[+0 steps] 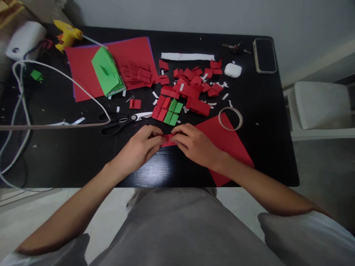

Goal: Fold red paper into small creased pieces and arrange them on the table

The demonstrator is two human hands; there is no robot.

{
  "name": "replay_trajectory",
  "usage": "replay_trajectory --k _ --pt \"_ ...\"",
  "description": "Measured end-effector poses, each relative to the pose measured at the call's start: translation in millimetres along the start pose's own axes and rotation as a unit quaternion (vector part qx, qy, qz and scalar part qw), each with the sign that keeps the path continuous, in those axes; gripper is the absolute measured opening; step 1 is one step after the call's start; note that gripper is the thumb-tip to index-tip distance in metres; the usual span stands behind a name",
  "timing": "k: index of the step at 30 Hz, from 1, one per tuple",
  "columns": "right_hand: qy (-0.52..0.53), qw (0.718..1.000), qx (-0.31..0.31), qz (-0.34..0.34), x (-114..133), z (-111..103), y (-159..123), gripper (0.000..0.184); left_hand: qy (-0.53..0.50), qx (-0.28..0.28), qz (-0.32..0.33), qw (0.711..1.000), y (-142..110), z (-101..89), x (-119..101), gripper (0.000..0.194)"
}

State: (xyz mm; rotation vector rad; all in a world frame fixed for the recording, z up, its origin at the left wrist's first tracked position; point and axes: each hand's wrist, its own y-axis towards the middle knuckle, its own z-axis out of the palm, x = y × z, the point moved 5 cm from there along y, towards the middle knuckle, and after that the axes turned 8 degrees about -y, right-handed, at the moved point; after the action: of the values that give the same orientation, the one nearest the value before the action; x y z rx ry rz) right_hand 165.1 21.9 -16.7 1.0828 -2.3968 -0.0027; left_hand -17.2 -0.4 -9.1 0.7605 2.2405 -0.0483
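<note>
Near the table's front, my left hand [148, 143] and my right hand [192, 142] pinch a small strip of red paper [168, 139] from either end. The fingertips press on it, and its ends are hidden under them. Just beyond the hands lie folded red paper pieces [161, 109] side by side with folded green paper pieces [173, 112]. A loose pile of folded red pieces [191, 87] spreads behind these. Black-handled scissors [119, 123] rest left of my left hand. Beneath my right forearm is a large red sheet [222, 142], partly covered by the arm.
At the back left are a yellow glue gun [66, 34], a stack of green paper [107, 72] on red sheets [83, 74], and a looping white cable [61, 72]. A tape ring [230, 119], white earbud case [233, 70], keys [237, 48] and phone [264, 55] lie to the right.
</note>
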Motion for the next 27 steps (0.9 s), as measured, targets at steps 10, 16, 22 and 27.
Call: replay_trajectory --k 10,16,22,27 --pt "-0.087 0.996 0.000 -0.027 12 4 -10 0.036 0.113 0.014 0.053 0.992 -13 13.0 -14 0.031" --pt "-0.150 0.987 -0.034 -0.042 18 3 -25 0.035 0.174 0.021 0.069 0.982 -24 17.8 -23 0.037" --pt "-0.183 0.981 -0.043 -0.040 21 -1 -38 0.034 0.193 0.033 0.070 0.978 -28 19.4 -24 0.038" --pt "-0.202 0.978 -0.032 -0.046 23 3 -44 0.037 0.197 0.023 0.076 0.977 -29 20.1 -24 0.037"
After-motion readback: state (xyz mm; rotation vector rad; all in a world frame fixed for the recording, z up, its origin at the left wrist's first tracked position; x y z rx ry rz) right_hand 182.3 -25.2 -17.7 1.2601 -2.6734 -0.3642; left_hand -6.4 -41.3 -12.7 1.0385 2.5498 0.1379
